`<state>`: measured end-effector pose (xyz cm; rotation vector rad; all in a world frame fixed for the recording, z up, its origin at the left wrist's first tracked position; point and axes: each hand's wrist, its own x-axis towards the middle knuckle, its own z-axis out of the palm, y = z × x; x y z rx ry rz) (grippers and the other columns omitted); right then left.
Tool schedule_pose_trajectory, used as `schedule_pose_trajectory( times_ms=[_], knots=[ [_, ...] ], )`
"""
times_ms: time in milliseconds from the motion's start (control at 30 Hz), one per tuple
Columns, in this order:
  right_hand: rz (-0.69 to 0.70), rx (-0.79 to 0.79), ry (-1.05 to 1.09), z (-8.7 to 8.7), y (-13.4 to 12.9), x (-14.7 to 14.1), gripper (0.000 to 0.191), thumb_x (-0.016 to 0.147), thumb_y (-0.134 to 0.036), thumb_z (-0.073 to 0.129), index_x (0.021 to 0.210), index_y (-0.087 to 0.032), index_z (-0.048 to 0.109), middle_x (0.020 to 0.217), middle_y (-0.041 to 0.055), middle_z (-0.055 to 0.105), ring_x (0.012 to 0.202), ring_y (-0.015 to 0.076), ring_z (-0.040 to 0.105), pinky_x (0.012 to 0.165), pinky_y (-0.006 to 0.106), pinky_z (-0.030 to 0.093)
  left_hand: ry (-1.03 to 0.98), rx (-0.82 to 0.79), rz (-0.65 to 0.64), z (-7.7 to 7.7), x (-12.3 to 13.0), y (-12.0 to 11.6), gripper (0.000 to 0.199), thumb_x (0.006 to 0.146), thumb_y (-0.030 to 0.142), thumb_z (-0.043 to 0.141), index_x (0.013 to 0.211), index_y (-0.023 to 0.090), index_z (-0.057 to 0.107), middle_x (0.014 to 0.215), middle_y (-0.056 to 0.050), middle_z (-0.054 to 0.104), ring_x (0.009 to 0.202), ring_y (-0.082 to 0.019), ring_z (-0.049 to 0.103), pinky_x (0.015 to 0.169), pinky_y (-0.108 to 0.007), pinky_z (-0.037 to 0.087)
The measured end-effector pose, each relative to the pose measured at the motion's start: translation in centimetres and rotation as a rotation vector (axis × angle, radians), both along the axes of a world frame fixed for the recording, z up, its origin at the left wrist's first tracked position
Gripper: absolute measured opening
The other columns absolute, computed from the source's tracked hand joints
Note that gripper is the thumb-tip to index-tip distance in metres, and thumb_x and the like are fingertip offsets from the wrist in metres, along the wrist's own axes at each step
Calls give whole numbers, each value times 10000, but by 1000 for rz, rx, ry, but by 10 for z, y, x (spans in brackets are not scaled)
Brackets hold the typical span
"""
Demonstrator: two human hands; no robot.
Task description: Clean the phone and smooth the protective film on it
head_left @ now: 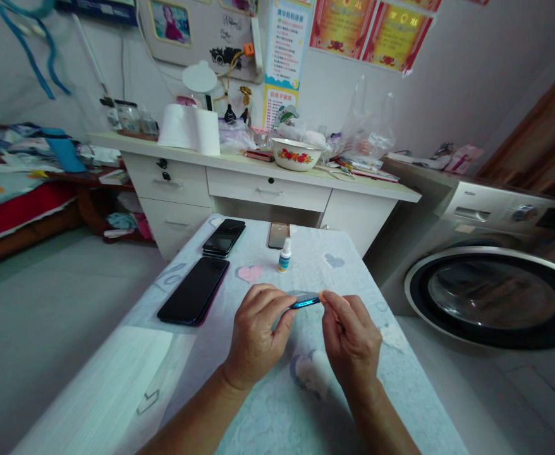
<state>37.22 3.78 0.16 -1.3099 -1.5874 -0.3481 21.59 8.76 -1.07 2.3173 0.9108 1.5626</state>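
Patterned tablecloth beneath phone, washing machine

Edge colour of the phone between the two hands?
Bright blue along the near edge of the phone; it shows in the head view.

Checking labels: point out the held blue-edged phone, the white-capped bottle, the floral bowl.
Blue-edged phone (306,303), head view: middle of its near edge.
White-capped bottle (284,260), head view: body, below the cap.
Floral bowl (297,158), head view: front of the outer wall.
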Motion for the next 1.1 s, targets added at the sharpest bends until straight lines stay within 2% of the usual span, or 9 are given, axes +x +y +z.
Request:
schedule_pose_trajectory(
  times_ms=[167, 567, 800, 1100],
  knots=[
    [30, 6, -32, -4, -1, -9, 283, 841, -59, 494, 1070, -182, 606, 805, 18, 564, 631, 87, 544, 581, 183, 456, 6, 21, -3, 1, 1, -3, 161, 822, 138, 579, 956, 181, 656, 848, -51, 655, 868, -191, 549, 797, -353, 480],
    [171, -42, -86, -13, -3, -15, 373, 832, -47, 482, 1164, -197, 563, 891, 59, 580, 767, 127, 584, 651, 223, 497, 14, 13, -17, 0, 4, -3, 137, 826, 137, 572, 936, 177, 643, 847, -55, 652, 874, -195, 542, 802, -358, 471],
    [72, -31, -30, -8, 0, -2, 306, 841, -70, 492, 1095, -197, 607, 829, 29, 574, 658, 98, 561, 594, 197, 471, 7, 10, -4, 1, 1, -3, 154, 821, 141, 578, 950, 178, 654, 848, -51, 653, 872, -191, 548, 805, -351, 470],
    [-12, -3, 62, -2, 4, 10, 217, 862, -120, 510, 1029, -193, 628, 774, 12, 563, 635, 96, 547, 606, 209, 472, 5, -5, 21, 2, 1, 0, 148, 819, 148, 579, 940, 188, 654, 848, -40, 650, 867, -187, 543, 821, -358, 462]
  ],
)
